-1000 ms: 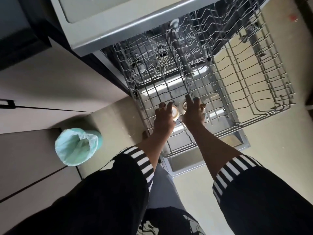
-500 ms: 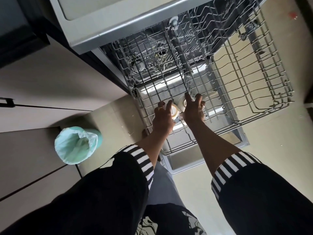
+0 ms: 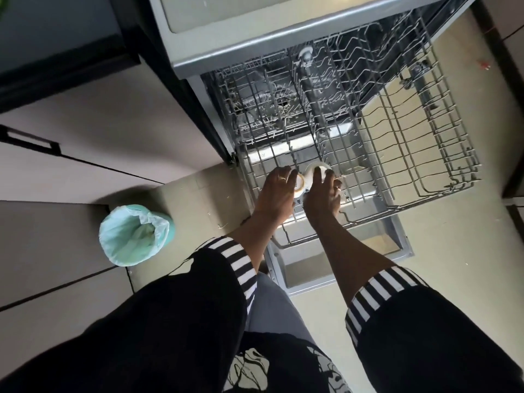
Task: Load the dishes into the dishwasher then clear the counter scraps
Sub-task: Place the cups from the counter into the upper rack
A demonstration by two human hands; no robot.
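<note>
the dishwasher (image 3: 243, 38) stands open, with its door (image 3: 312, 268) folded down flat over the floor (image 3: 442, 251). the lower wire rack (image 3: 453, 154) is drawn out over the door. a second wire rack sits further back inside the tub, partly under the grey front panel.

both hands work in the near left corner of the lower rack, close to its left edge.

- left hand (image 3: 279, 191): fingers curled over a small tan-rimmed cup (image 3: 300, 184), thumb laid along its side. the hand grips the cup. the cup lies tilted, its round tan-ringed face turned toward the other hand.
- right hand (image 3: 321, 194): fingers bent down over a small white cup (image 3: 317, 167), which it holds from above. part of the pale rim shows beyond the fingertips.

the two cups sit just beside each other, between the rack wires. whether they touch cannot be told — the fingers cover the gap. whether either cup rests on the rack wires cannot be told.

both forearms are bare up to black sleeves with striped cuffs (image 3: 241, 262). the rest of the lower rack shows only wire and the lit door panel below it.

on the floor left of the door, well apart from the rack, stands a bin with a pale green liner (image 3: 133, 234) — its mouth open upward. pale cabinet fronts (image 3: 85, 137) run along the left side.
</note>
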